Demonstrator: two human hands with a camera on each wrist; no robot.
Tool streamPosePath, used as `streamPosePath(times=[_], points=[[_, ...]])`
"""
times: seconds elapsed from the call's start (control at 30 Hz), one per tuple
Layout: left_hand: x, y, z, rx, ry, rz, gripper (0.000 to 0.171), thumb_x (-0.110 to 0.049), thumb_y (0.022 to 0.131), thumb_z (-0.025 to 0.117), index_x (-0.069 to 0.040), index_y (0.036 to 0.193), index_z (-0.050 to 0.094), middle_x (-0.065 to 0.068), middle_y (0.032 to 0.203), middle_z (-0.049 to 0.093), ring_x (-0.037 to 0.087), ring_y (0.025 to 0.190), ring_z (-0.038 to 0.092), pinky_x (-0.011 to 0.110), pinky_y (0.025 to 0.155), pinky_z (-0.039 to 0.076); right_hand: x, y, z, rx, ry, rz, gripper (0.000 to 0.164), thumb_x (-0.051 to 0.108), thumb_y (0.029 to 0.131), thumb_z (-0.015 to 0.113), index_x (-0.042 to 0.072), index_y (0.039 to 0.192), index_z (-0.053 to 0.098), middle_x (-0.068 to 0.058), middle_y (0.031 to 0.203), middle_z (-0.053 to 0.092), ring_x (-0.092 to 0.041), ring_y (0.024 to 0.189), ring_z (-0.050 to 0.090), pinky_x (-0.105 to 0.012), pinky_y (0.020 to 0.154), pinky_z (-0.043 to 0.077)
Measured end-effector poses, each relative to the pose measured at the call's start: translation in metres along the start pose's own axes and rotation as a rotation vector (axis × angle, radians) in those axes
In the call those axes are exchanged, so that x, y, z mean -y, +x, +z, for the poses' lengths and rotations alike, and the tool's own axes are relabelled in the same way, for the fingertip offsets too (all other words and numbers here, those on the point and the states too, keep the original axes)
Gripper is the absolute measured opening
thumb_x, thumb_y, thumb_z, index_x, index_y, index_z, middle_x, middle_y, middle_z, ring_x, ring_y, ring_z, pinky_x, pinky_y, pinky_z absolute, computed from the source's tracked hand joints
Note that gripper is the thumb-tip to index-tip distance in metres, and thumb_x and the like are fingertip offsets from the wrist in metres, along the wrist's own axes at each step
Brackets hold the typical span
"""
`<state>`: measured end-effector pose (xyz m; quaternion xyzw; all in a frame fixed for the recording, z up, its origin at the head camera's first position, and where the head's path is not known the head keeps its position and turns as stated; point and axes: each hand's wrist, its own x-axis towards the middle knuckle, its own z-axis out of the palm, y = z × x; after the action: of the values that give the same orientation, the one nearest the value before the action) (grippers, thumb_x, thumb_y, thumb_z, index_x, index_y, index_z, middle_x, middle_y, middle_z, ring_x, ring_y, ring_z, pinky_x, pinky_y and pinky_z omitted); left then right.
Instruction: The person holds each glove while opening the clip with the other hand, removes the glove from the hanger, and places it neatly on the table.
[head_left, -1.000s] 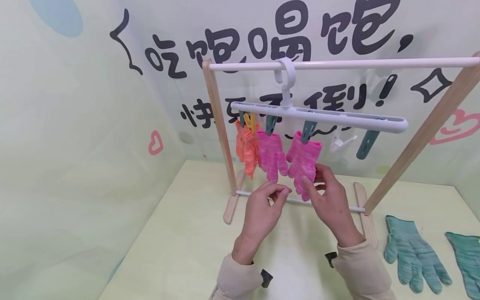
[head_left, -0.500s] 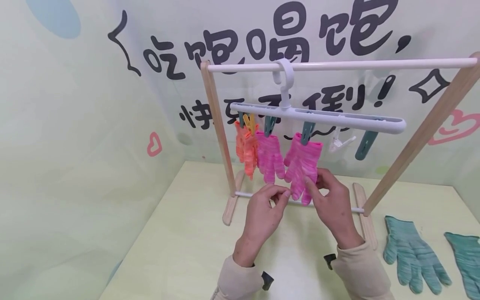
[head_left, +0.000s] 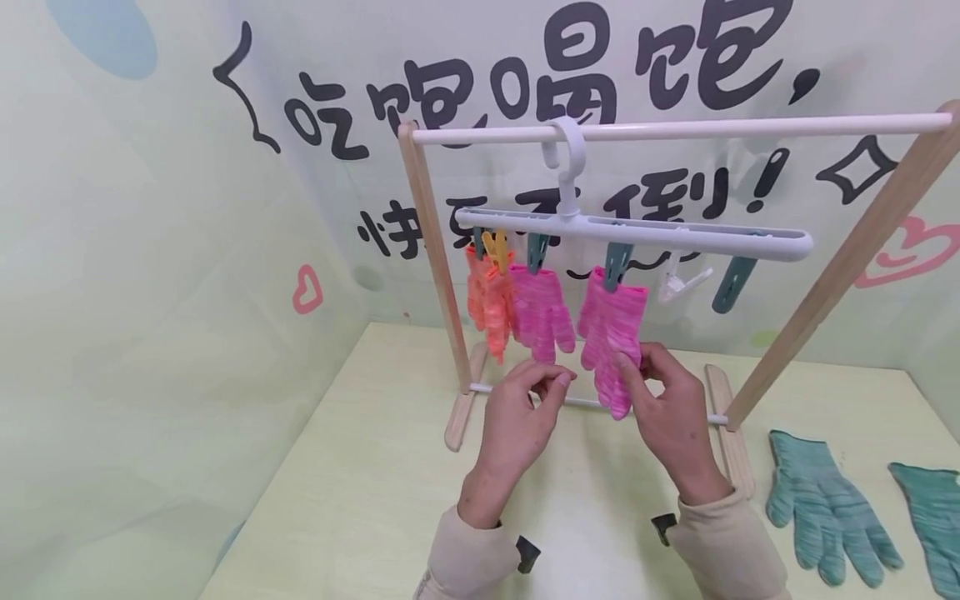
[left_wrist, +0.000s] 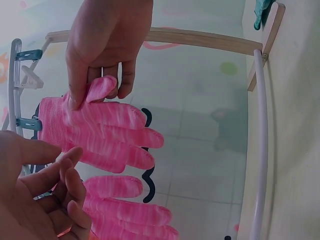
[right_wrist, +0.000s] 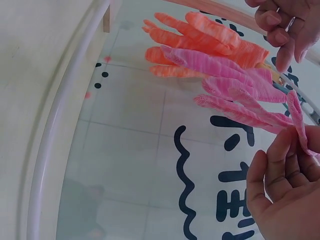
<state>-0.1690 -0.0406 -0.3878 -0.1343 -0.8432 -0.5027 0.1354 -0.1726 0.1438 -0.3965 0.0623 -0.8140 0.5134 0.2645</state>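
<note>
A pink knit glove [head_left: 609,333] hangs by its cuff from a dark green clip [head_left: 617,265] on the white hanger [head_left: 660,237]. My right hand [head_left: 675,417] pinches the glove's right edge between thumb and fingers; the left wrist view shows this hand at the thumb side of the glove [left_wrist: 100,127]. Lower left of that glove, my left hand [head_left: 517,425] is raised with fingers loosely bent and nothing in them. A second pink glove [head_left: 542,315] hangs just beyond it. Farther left are orange gloves [head_left: 497,312], one under a yellow clip [head_left: 496,250].
The hanger hooks over the top rail [head_left: 712,128] of a wooden-legged rack. To the right of the held glove hang a clear clip [head_left: 678,285] and another green clip [head_left: 733,283]. Green gloves [head_left: 825,508] lie flat on the table at right.
My right hand has shifted slightly right and down, drawing the pink glove's lower end with it. My left hand has moved a little left, away from that glove's fingertips.
</note>
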Motion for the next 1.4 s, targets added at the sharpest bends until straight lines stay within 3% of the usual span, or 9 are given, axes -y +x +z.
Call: streamPosePath(times=[0.37,0.7,0.9,1.13,1.27,1.4], points=[[-0.025,0.023,-0.009,-0.023,0.01,0.09,0.016,-0.018,0.102,0.068,-0.01,0.111,0.078,0.002,0.089,0.065,0.012,0.083,0.059,0.019,0.069,0.048,0.0,-0.001,-0.002,-0.01,0.005,-0.021,0.016,0.013,0.099,0.07,0.004,0.112,0.073,-0.01,0.091,0.075,0.002,0.082,0.06,-0.006,0.077,0.048],[-0.046,0.043,-0.007,-0.075,0.03,0.14,0.03,-0.022,0.103,0.066,-0.009,0.13,0.07,0.006,0.108,0.065,0.022,0.089,0.06,0.021,0.07,0.048,0.0,-0.003,-0.005,0.002,0.012,-0.035,0.015,0.011,0.099,0.071,0.004,0.112,0.073,-0.01,0.092,0.075,0.002,0.083,0.061,-0.006,0.077,0.049],[-0.055,0.052,-0.007,-0.096,0.02,0.172,0.037,-0.027,0.104,0.064,-0.011,0.137,0.065,0.007,0.124,0.064,0.027,0.09,0.062,0.03,0.072,0.053,-0.003,-0.004,-0.007,0.006,0.02,-0.082,0.015,0.008,0.098,0.071,0.004,0.113,0.073,-0.009,0.092,0.075,0.003,0.084,0.061,-0.005,0.08,0.049],[-0.061,0.062,-0.009,-0.075,0.014,0.199,0.039,-0.03,0.105,0.06,-0.011,0.139,0.064,0.005,0.138,0.064,0.019,0.097,0.058,0.036,0.083,0.055,-0.004,-0.005,-0.006,0.016,0.009,-0.077,0.017,0.008,0.098,0.07,0.005,0.114,0.073,-0.009,0.093,0.076,0.002,0.085,0.062,-0.004,0.083,0.049],[-0.063,0.067,-0.009,-0.045,-0.009,0.192,0.041,-0.032,0.107,0.055,-0.011,0.142,0.063,0.004,0.144,0.062,0.018,0.109,0.059,0.038,0.097,0.056,-0.003,-0.005,-0.005,0.028,0.003,-0.062,0.017,0.009,0.099,0.069,0.005,0.115,0.073,-0.009,0.095,0.075,0.002,0.087,0.062,-0.005,0.083,0.049],[-0.064,0.073,-0.008,-0.01,-0.043,0.187,0.043,-0.033,0.109,0.052,-0.012,0.145,0.061,0.005,0.147,0.061,0.021,0.116,0.06,0.043,0.099,0.056,-0.003,-0.006,-0.005,0.036,0.014,-0.055,0.016,0.01,0.1,0.069,0.006,0.115,0.073,-0.008,0.095,0.075,0.003,0.087,0.063,-0.005,0.083,0.05]])
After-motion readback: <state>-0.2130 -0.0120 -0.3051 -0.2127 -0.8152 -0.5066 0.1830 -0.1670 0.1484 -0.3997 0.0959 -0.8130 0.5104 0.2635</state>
